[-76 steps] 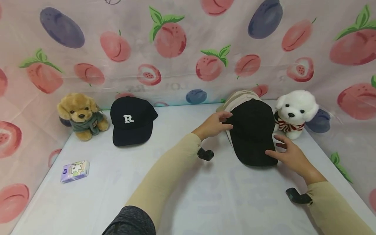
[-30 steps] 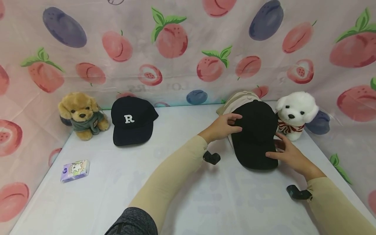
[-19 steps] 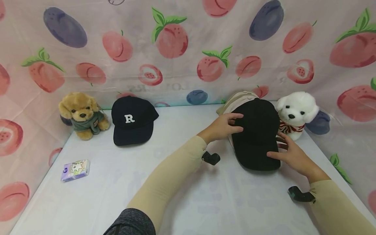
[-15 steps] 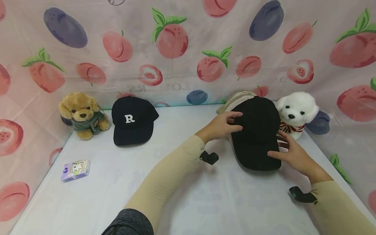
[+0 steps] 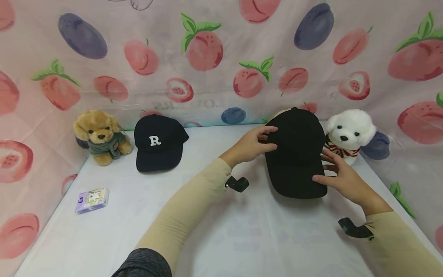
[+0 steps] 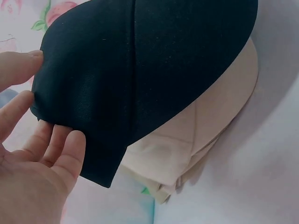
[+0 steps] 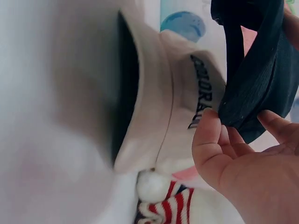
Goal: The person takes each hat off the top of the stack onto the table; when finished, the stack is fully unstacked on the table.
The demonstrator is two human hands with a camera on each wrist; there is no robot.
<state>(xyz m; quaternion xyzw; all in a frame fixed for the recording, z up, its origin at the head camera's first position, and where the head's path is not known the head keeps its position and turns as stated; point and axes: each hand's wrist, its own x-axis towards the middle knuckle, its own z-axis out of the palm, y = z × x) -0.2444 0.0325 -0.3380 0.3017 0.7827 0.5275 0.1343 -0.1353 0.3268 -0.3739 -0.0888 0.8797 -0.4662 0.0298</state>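
Observation:
A plain black baseball cap (image 5: 295, 150) is between my two hands, tilted with its brim toward me. My left hand (image 5: 250, 145) holds its left edge; in the left wrist view, fingers (image 6: 70, 154) tuck under the rim and others lie against the outside. My right hand (image 5: 340, 181) grips the right edge near the brim, fingers (image 7: 208, 126) curled at the rim in the right wrist view. Beneath and behind the black cap sit stacked beige caps (image 6: 163, 154), almost hidden in the head view. Dark lettering shows on one beige cap (image 7: 170, 93), a gap apart from the black one.
A white plush dog (image 5: 349, 132) in a striped scarf sits just right of the caps. Further left are a navy cap with an R (image 5: 160, 144), a brown plush dog (image 5: 100, 134) and a small purple pack (image 5: 92, 201) on the white table (image 5: 221, 234). A fruit-patterned curtain (image 5: 207, 92) hangs behind.
The black cap shifted right with both hands, then came back left and slightly up. It now covers most of the beige caps that showed at its left before.

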